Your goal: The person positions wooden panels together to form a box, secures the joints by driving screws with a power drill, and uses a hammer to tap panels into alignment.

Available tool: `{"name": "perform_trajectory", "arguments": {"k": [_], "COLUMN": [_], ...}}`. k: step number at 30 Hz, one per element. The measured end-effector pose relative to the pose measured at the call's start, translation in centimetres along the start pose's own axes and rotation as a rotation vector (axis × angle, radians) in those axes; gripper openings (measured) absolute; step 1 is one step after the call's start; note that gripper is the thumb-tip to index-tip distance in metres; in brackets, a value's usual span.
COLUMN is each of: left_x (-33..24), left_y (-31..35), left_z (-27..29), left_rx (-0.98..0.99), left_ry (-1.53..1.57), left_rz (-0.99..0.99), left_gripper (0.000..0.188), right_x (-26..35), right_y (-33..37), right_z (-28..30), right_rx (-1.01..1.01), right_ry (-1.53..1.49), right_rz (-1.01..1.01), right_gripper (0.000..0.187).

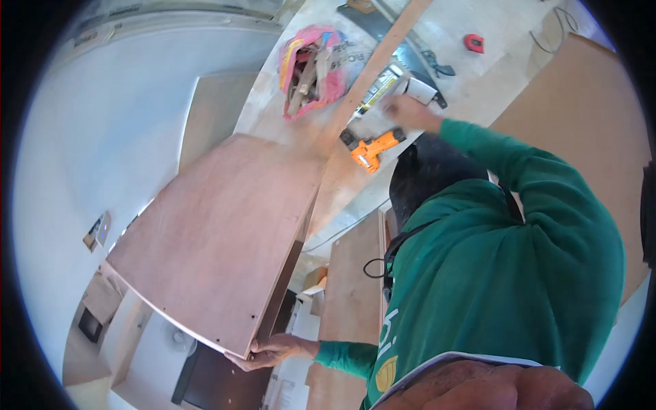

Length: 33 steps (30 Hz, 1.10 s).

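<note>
Below us a large plywood panel [219, 239] stands tilted on the upper edge of a cabinet, its reddish-brown face bare apart from small holes near the near corner. A person in a green long-sleeved top [492, 273] bends beside it. Their near hand [273, 352] cups the panel's lower corner from beneath, and their far arm stretches out, with the far hand [403, 109] blurred over tools on the floor.

At the lower edge, very close to us, sits what seems to be our right hand [488, 389], knuckles up and fingers curled against a white sheet [437, 362]. We cannot tell whether it grips the sheet.

An orange drill [372, 149] lies just beside the far hand, with a pink bag [311, 68] of scraps nearby.
</note>
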<state>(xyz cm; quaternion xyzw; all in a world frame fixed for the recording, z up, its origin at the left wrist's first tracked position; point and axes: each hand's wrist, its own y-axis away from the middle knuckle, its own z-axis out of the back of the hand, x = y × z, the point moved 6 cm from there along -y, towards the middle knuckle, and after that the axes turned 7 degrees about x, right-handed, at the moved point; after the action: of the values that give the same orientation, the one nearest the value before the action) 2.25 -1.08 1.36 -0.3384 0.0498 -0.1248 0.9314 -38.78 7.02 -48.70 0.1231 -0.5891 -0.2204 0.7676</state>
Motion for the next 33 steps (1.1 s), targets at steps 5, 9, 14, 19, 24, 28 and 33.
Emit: {"name": "perform_trajectory", "arguments": {"k": [5, 9, 14, 19, 24, 28, 33], "left_x": [-2.8, -1.2, -1.3, -2.0, -0.8, -0.8, -0.2], "left_y": [-7.1, -1.1, -0.4, -3.9, -1.5, -2.1, -1.5], "left_z": [-6.1, -0.4, 0.5, -3.0, -0.6, -1.4, -1.0], "left_rx": [0.017, -0.051, -0.061, -0.048, -0.067, -0.060, -0.061], "left_ry": [0.159, -0.122, -0.143, -0.012, -0.017, 0.012, -0.035], "left_rz": [-0.141, 0.011, 0.023, -0.085, -0.058, -0.068, -0.044], "left_gripper": [0.067, 0.072, 0.068, 0.065, 0.057, 0.059, 0.058], "right_x": [-9.3, -2.1, 11.3, 12.4, 17.7, 16.6, 22.1], "right_y": [0.7, -5.6, -9.3, -20.6, -21.1, -22.3, -18.4], "right_z": [13.8, 16.9, 9.6, 1.0, -6.2, -6.8, -3.1], "right_rx": [-0.379, -0.301, -0.151, 0.031, 0.196, 0.441, 0.331], "right_ry": [0.150, 0.301, 0.279, 0.323, 0.942, 1.076, 1.069], "right_rz": [-0.161, 0.078, 0.477, 0.562, 0.472, 0.423, 0.432], "right_gripper": [0.020, 0.021, 0.026, 0.036, 0.043, 0.043, 0.039]}}
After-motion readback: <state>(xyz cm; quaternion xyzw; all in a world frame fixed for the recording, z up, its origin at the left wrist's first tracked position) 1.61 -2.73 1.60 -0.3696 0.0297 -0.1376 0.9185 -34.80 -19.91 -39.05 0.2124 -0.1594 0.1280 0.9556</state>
